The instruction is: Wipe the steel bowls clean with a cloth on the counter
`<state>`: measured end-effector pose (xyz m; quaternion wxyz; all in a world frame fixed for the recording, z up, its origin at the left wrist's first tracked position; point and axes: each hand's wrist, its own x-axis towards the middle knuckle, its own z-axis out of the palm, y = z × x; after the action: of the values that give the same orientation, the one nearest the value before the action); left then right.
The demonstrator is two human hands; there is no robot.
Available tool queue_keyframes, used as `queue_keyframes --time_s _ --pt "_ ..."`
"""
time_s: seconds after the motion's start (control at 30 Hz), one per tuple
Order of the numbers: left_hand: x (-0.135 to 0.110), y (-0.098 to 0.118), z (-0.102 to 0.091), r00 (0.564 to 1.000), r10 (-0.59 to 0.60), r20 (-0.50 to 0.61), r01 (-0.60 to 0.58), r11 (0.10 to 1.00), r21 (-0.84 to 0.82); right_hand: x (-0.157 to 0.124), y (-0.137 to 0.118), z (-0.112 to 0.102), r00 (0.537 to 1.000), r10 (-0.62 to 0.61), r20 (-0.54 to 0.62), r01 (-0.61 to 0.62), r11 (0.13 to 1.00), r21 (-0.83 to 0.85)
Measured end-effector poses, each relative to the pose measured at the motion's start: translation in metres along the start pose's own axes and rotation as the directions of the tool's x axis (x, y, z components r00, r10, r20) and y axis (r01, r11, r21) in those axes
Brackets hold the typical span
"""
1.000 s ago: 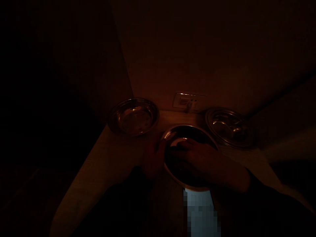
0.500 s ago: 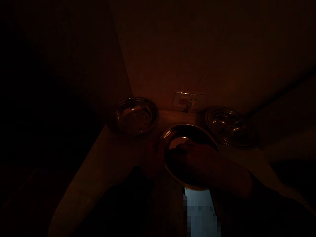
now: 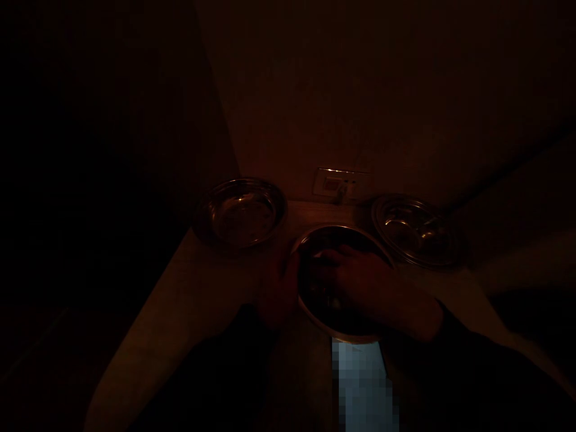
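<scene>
The scene is very dark. A round steel plate (image 3: pixel 315 240) lies in front of me on a pale counter (image 3: pixel 189 288). My left hand (image 3: pixel 279 288) grips the plate's left rim, with its fingers closed round the edge. My right hand (image 3: pixel 373 288) lies inside the plate with its fingers reaching toward the left side. The darkness hides whether the right hand holds anything.
Another steel plate (image 3: pixel 240 211) sits at the back left of the counter, and a compartment steel plate (image 3: pixel 416 231) at the back right. A wall socket (image 3: pixel 339 183) is on the wall between them. A bright blurred patch (image 3: pixel 362 384) shows below the plate.
My right hand has shifted slightly toward me and to the left inside the plate, covering the bright reflection seen earlier. The left hand stays on the rim.
</scene>
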<state>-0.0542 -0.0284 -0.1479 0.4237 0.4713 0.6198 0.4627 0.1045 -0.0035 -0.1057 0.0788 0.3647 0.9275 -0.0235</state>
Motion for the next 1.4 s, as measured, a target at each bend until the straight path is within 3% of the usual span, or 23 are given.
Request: queue_keyframes --time_s 0.1,0.23,0.47,0.57,0.8,0.93,1.2,1.3,1.4 --pt "0.0 0.002 0.0 1.0 -0.01 0.004 0.01 1.0 0.026 -0.007 -0.004 -0.004 0.995 -0.097 0.028 0.095 0.992 0.085" --pt "0.0 0.003 -0.001 0.999 0.025 0.022 -0.025 0.999 0.031 -0.01 -0.005 -0.007 0.989 -0.13 0.073 0.119 0.982 0.144" --pt "0.0 -0.001 -0.002 0.998 0.042 0.055 -0.041 0.999 -0.011 0.003 0.011 0.003 0.989 0.148 -0.004 -0.148 0.988 -0.042" --pt "0.0 -0.001 -0.001 0.997 0.055 0.056 -0.054 0.998 -0.024 0.004 0.012 0.004 0.985 0.17 -0.007 -0.171 0.982 -0.075" --pt "0.0 -0.001 0.0 1.0 0.017 0.004 -0.017 0.999 0.029 -0.004 -0.004 -0.004 0.995 -0.094 0.015 0.093 0.993 0.075" --pt "0.001 -0.002 -0.001 1.0 0.023 0.018 -0.023 1.0 0.002 -0.009 -0.003 -0.007 0.984 -0.165 0.073 0.154 0.978 0.142" --pt "0.0 0.0 -0.003 0.998 0.037 0.044 -0.038 0.999 0.017 0.001 0.021 0.004 0.992 0.122 0.012 -0.123 0.992 0.021" --pt "-0.001 0.0 -0.001 0.996 0.06 0.062 -0.058 0.998 -0.028 0.002 0.022 0.005 0.987 0.16 0.015 -0.16 0.987 -0.033" --pt "-0.001 0.001 0.0 0.997 0.061 0.046 -0.06 0.998 -0.018 0.001 0.01 0.003 0.995 0.099 0.005 -0.099 0.995 -0.031"
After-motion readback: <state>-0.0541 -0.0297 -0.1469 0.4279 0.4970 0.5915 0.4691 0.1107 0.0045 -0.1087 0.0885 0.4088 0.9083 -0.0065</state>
